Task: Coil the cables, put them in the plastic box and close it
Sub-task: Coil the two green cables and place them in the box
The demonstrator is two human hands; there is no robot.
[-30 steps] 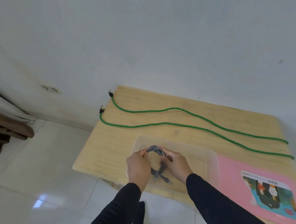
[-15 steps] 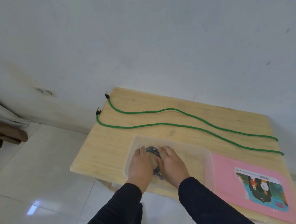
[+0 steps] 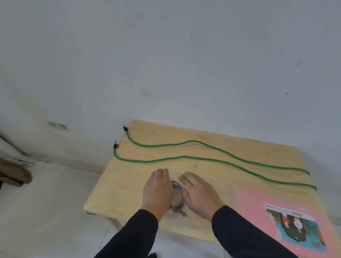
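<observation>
A grey coiled cable [image 3: 177, 198] lies inside the clear plastic box [image 3: 232, 194] at the table's near edge. My left hand [image 3: 157, 191] and my right hand [image 3: 202, 194] hover palm-down on either side of the coil, fingers stretched forward, and neither grips it. The hands hide parts of the coil, and the box looks blurred. A long green cable [image 3: 186, 142] runs uncoiled in two wavy lines across the far half of the wooden table [image 3: 117, 188], its two black plugs at the left edge.
A pink flat sheet [image 3: 252, 211] with a colourful picture label lies to the right of the box. The table stands against a white wall. White floor tiles lie to the left and below, with dark furniture at the far left.
Both hands held the grey coil and lowered it into the box. They have since let go and moved apart, leaving the coil lying between them.
</observation>
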